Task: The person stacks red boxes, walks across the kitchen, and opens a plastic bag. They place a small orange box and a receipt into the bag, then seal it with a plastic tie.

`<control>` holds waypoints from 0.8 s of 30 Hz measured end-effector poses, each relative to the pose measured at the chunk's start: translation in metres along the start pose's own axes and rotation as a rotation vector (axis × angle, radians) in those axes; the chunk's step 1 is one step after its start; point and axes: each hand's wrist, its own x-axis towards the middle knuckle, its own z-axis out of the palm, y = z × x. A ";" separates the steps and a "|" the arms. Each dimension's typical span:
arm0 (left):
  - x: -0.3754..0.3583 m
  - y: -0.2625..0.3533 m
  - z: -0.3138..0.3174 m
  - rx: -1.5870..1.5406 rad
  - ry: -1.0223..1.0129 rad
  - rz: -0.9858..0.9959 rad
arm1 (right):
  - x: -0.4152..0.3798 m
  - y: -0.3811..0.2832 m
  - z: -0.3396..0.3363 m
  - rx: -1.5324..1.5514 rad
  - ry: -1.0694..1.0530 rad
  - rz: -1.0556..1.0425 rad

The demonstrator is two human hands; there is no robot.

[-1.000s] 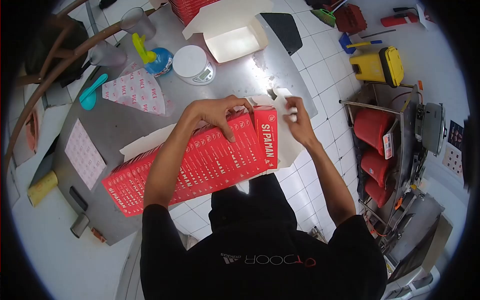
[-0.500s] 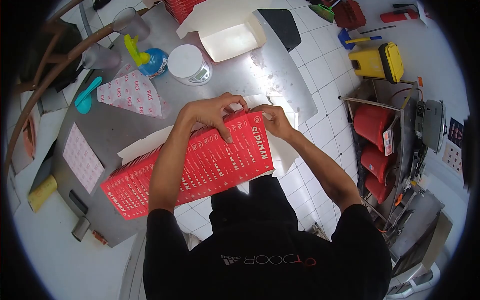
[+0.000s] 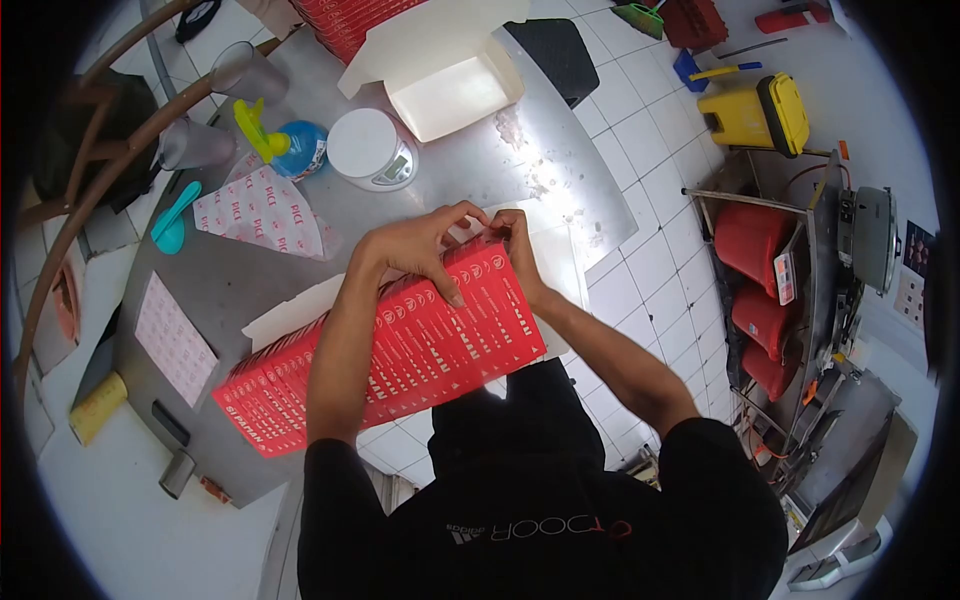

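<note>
A long nested row of red-and-white cardboard food boxes [image 3: 430,335] with white lettering lies across the near edge of the metal table, in front of my body. My left hand [image 3: 410,245] grips its upper edge near the right end, thumb on the red face and fingers over the white inner side. At the right end, my right hand [image 3: 520,250] has its fingers bent around the top corner of the outermost box, close to my left fingertips. White lid flaps [image 3: 290,312] stick out behind the row. The right fingertips are partly hidden.
An open white box [image 3: 455,90] sits farther back beside more stacked red boxes [image 3: 350,20]. A round kitchen scale [image 3: 365,145], blue spray bottle [image 3: 300,148], printed paper [image 3: 265,210] and turquoise scoop [image 3: 172,225] are on the table [image 3: 470,170]. Red containers [image 3: 750,250] stand on a rack at right.
My right hand has moved left and curled round the box corner. The end box's broad lettered side now shows narrower against the row. My left hand keeps its grip; the view has shifted slightly.
</note>
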 end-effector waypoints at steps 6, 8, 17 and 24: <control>-0.002 -0.004 0.000 -0.035 0.014 -0.020 | 0.021 -0.009 -0.008 -0.144 -0.083 -0.112; -0.003 -0.002 0.000 -0.063 0.001 -0.013 | 0.046 -0.014 -0.029 -0.457 -0.129 -0.281; 0.002 -0.016 -0.001 -0.041 -0.040 -0.074 | 0.181 -0.063 -0.107 -1.627 -0.267 -0.395; 0.010 -0.008 0.010 -0.021 -0.048 0.137 | 0.002 -0.122 -0.123 -0.744 -0.251 0.115</control>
